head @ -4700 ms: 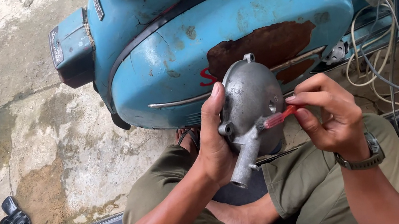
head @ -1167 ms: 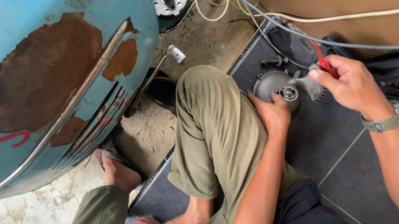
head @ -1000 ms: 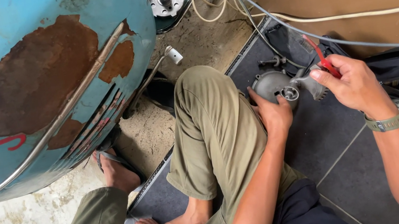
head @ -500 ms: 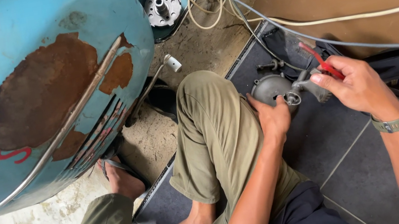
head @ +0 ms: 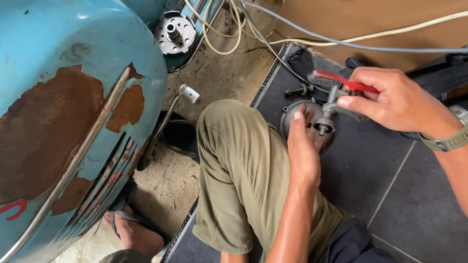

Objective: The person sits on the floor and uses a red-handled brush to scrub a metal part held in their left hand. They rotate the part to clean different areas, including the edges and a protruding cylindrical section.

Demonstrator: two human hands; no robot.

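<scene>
My left hand [head: 305,151] has its grip clamped on a grey metal part [head: 304,120], just right of the middle of the frame, down on the dark floor tiles [head: 385,188]. My right hand [head: 399,102] pinches a small red tool [head: 344,81] against it. The blue scooter [head: 33,122] fills the left.

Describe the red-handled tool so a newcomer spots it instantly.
Start at the big blue rusted scooter body, then go right past the bent knee to the right hand. The red-handled tool sticks out of its grip: the only red item among grey parts.
</scene>
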